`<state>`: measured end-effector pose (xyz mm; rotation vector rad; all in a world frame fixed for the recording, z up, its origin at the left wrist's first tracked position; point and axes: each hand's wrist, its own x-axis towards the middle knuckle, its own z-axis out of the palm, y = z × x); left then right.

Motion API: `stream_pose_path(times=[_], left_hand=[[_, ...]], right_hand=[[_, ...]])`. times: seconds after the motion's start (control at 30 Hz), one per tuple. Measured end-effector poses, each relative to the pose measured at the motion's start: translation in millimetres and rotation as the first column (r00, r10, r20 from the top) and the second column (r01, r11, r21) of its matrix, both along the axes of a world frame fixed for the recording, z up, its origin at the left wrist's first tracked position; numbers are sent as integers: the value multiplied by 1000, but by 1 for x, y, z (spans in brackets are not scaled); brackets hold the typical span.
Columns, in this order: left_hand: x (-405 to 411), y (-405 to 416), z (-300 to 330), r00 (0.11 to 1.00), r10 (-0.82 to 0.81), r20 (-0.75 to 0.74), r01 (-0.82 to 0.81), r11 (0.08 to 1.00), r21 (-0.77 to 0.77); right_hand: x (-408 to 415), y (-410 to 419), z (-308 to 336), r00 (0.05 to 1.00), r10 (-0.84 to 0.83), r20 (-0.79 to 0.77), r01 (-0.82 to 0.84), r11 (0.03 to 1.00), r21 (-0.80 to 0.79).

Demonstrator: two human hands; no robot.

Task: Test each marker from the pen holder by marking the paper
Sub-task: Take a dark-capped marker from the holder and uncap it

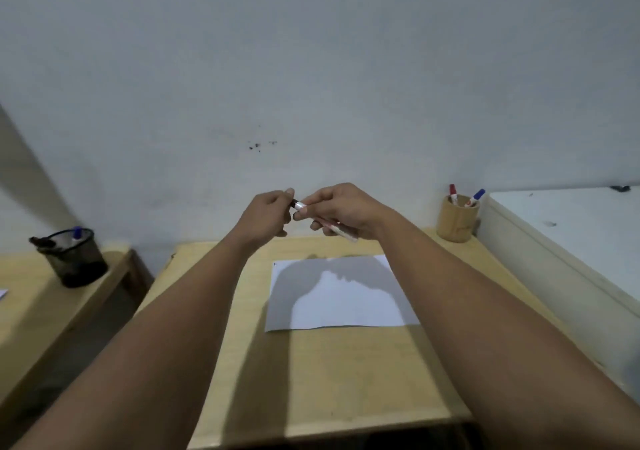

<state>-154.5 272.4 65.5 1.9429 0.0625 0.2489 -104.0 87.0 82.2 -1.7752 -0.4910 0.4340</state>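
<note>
- Your right hand (346, 210) grips the white marker barrel (334, 229).
- Your left hand (268, 219) pinches its dark cap (294, 202).
- Both above the white paper sheet (346, 307) on the light wooden surface (346, 373).

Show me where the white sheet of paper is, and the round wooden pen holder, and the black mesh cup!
White sheet of paper (349, 305): head view, on its bright middle.
Round wooden pen holder (456, 222): head view, on its front wall.
Black mesh cup (76, 260): head view, on its side wall.

Dim, soft pic; arm shadows darken paper (341, 293); wide-angle edge warp.
</note>
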Motion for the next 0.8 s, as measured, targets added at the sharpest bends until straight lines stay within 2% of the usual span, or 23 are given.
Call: stream_pose_path(times=[0.07, 0.13, 0.23, 0.27, 0.33, 0.37, 0.43, 0.47, 0.53, 0.6, 0.67, 0.73, 0.8], left_hand=[[-9, 21, 0, 999, 13, -37, -13, 1000, 8], [-15, 36, -4, 997, 54, -60, -54, 999, -4], [-14, 50, -18, 986, 140, -88, -145, 988, -60], [-12, 55, -23, 979, 182, -89, -191, 977, -96], [-5, 68, -35, 955, 284, -90, -293, 949, -116], [-1, 77, -43, 942, 329, -71, -333, 942, -47], [5, 92, -65, 936, 353, -9, -336, 899, 282], [8, 96, -77, 942, 336, 7, -303, 840, 451], [14, 97, -100, 961, 278, -10, -202, 721, 663], [19, 90, -116, 973, 222, -58, -92, 609, 788], [25, 88, -127, 982, 165, -97, -1, 511, 860], [30, 89, -133, 985, 125, -123, 56, 443, 895], [33, 92, -136, 988, 89, -122, 77, 401, 913]], right_hand=[[-7, 23, -6, 997, -4, 83, 6, 1000, -23], [-10, 45, -15, 964, -22, 266, 44, 996, -77], [-10, 70, -33, 793, 20, 609, 126, 972, -197], [-8, 72, -39, 744, 39, 667, 153, 962, -227], [-1, 70, -54, 731, 26, 682, 204, 945, -254], [5, 65, -61, 761, 3, 648, 214, 943, -256], [16, 55, -77, 862, -69, 502, 209, 951, -229], [22, 52, -83, 904, -127, 408, 218, 958, -185], [31, 50, -92, 951, -256, 175, 266, 963, -36], [38, 52, -97, 948, -302, -105, 315, 937, 152], [45, 53, -100, 903, -285, -322, 382, 876, 294], [51, 52, -104, 874, -249, -417, 415, 829, 375], [55, 52, -109, 876, -236, -420, 413, 818, 400]])
